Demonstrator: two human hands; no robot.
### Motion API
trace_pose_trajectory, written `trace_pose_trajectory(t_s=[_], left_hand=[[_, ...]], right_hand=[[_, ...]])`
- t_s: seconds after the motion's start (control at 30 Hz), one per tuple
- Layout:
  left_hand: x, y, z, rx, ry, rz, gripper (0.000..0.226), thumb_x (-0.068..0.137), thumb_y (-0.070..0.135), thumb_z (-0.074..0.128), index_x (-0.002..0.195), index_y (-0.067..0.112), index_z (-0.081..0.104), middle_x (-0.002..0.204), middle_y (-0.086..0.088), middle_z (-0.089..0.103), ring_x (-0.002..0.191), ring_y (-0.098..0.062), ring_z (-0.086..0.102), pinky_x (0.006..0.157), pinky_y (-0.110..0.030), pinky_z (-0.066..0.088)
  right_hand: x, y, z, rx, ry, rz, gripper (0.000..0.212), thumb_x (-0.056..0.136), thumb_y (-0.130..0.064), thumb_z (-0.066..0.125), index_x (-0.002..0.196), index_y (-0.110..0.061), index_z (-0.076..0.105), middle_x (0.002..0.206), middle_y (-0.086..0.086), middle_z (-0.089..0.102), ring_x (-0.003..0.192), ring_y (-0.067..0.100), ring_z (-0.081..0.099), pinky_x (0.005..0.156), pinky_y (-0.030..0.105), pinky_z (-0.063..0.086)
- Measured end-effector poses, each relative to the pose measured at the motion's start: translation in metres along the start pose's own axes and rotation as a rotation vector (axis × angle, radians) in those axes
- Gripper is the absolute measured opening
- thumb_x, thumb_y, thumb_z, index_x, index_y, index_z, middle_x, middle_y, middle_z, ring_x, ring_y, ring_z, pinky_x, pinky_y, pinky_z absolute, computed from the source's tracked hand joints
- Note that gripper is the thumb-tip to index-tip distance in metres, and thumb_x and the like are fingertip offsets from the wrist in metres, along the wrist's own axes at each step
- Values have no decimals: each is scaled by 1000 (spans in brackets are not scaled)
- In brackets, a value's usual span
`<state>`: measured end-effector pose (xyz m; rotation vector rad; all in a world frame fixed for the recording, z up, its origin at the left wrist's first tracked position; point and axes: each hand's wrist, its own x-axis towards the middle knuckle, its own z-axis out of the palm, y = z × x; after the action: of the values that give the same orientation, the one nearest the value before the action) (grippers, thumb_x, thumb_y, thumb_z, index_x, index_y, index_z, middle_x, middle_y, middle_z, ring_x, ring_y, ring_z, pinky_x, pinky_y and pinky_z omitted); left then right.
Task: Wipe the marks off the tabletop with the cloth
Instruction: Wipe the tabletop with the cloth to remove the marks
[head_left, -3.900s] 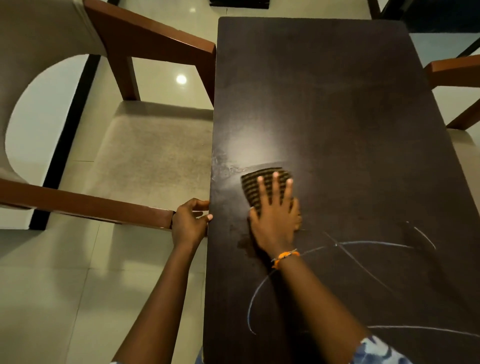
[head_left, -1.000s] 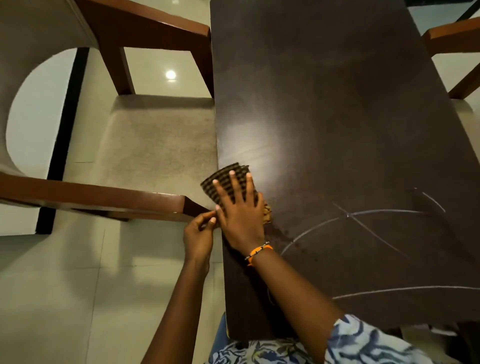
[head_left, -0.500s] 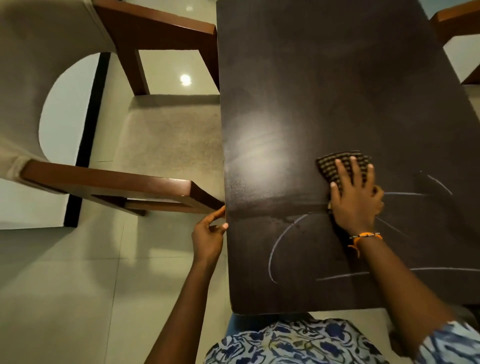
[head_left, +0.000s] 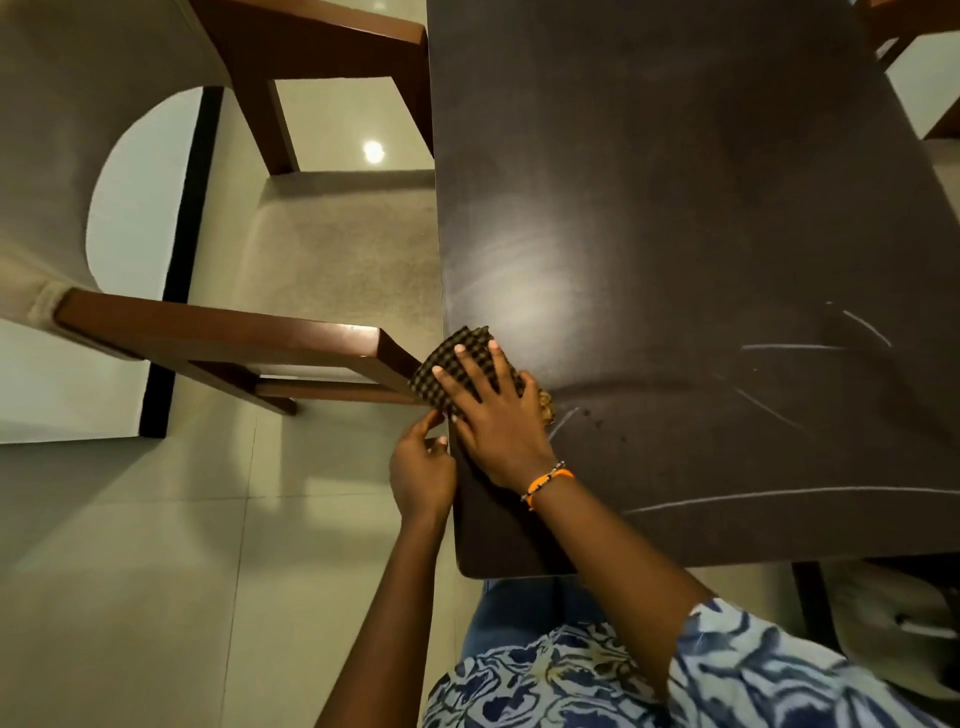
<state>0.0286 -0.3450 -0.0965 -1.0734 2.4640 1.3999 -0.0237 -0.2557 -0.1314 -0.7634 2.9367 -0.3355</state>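
A dark checked cloth lies at the left edge of the dark brown tabletop, partly hanging over that edge. My right hand presses flat on the cloth, fingers spread, an orange bracelet on its wrist. My left hand grips the table's left edge just below the cloth. White chalk marks run across the right part of the top, and a long chalk line crosses near the front edge. A short chalk stroke shows beside my right hand.
A wooden armchair with a beige seat stands tight against the table's left side, its armrest tip touching the cloth. Another chair is at the far right. The tiled floor lies below left. A table leg stands at the lower right.
My right hand has swept the cloth from the middle of the table back to its left edge. The curved chalk line on the left is now almost gone. My left hand stays on the edge.
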Motion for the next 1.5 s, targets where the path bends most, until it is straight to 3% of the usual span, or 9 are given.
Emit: trace_pose_trajectory(t_s=[0.3,0.43,0.67,0.8,1.0,1.17,1.3,1.37,1.5], left_hand=[[-7,-2,-3,53,-60,47,48,85,-14,48,126,9,58,131,-8,58,118,-28,55,92,-35,47],[-5,1,-6,-19,-70,42,46,83,-17,46,122,3,59,128,-13,58,116,-31,55,96,-39,47],[-7,-9,-7,-33,-94,7,63,77,-20,36,128,11,56,134,-7,55,125,-26,48,101,-35,42],[-25,-6,7,183,118,-16,51,81,-4,47,129,13,51,135,-9,49,125,-31,43,105,-44,39],[-45,26,46,479,-21,399,52,86,15,59,135,19,42,143,-4,39,137,-24,29,118,-42,21],[-42,52,75,524,-145,542,51,89,20,56,137,17,41,144,-3,37,142,-22,20,120,-41,7],[-31,72,86,475,-142,544,49,89,14,55,136,16,42,143,-3,39,143,-22,20,121,-41,6],[-24,73,79,445,-108,539,49,87,6,54,134,14,44,139,-5,42,140,-23,25,121,-44,11],[-11,80,77,333,-52,504,48,77,2,46,125,8,52,126,-12,53,124,-31,43,109,-50,31]], right_hand=[[-63,157,-44,-30,83,596,57,87,-37,34,144,-28,32,155,4,25,141,37,16,99,57,27],[-48,121,-38,58,153,890,58,90,-31,46,146,-27,28,157,7,17,142,40,7,103,62,19],[-20,-26,0,54,7,248,64,78,-34,58,140,-29,40,150,8,34,138,40,21,95,57,38],[-37,0,-3,-5,-51,6,55,83,-37,40,137,-32,44,149,3,38,138,35,27,93,50,40],[-87,144,-32,-81,43,416,59,83,-39,33,141,-32,36,151,1,33,140,34,25,93,49,36],[-131,233,-68,-8,80,826,58,87,-35,36,144,-27,31,155,4,23,142,35,13,101,56,25],[-101,201,-64,72,180,1131,58,89,-28,49,144,-25,32,156,7,20,142,40,10,103,60,20],[-72,146,-52,95,187,1070,57,87,-30,47,143,-27,34,155,7,23,141,41,14,101,57,23],[-44,75,-26,0,39,491,56,85,-39,35,141,-31,36,151,5,34,138,39,27,95,48,26]])
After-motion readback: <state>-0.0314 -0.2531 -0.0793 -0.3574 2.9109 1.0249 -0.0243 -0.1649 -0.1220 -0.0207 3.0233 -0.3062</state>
